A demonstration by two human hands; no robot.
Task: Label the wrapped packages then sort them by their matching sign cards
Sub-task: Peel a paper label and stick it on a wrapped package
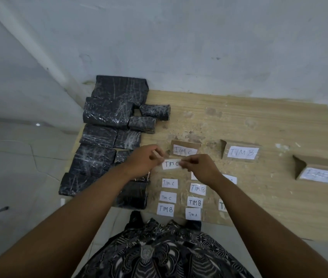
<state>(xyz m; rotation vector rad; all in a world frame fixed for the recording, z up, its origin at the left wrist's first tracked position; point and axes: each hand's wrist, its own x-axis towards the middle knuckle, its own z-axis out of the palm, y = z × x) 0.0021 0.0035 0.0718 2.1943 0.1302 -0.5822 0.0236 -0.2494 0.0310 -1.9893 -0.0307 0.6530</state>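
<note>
Several black wrapped packages (107,115) lie in rows along the table's left side. Three brown sign cards stand in a row: "TIM C" (185,150), "TIM B" (242,152) and a blurred third card (322,175). Several white paper labels (169,183) reading TIM A, TIM B or TIM C lie near the front edge. My left hand (143,161) and my right hand (201,167) both pinch one "TIM C" label (170,164) by its ends, just in front of the "TIM C" card. My left arm hides part of some packages.
The wooden table (259,121) stands against a grey wall, with scuffed patches on its top. My patterned clothing shows at the bottom. A tiled floor lies to the left.
</note>
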